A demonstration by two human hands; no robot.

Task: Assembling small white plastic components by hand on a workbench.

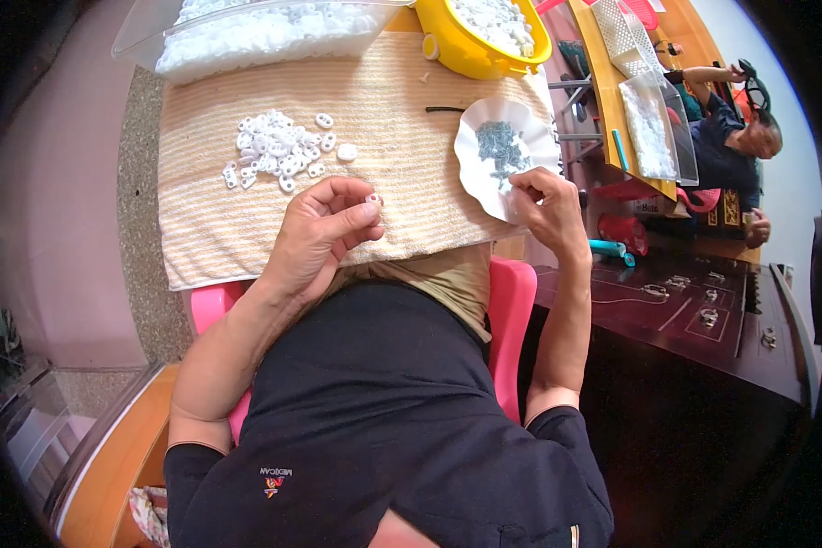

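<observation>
My left hand (329, 224) is closed in a pinch around a small white plastic piece (373, 198), held just above the towel's near side. My right hand (548, 208) reaches over the near right rim of a white wavy-edged dish (473, 169). Its thumb and fingers are pressed together; what sits between them is too small to make out. Inside the dish lie many small dark grey parts (498, 144). Left of centre, beyond my left hand, a loose pile of small white plastic pieces with two holes (279, 146) is spread on the striped towel (411, 155).
A clear bin (247, 41) of white pieces stands at the far left, beside a yellow tub (484, 59) of pale parts. A thin black strip (445, 110) lies near the dish. At right, a co-worker (726, 137) sits by a wooden table (612, 100) with another clear bin (648, 128).
</observation>
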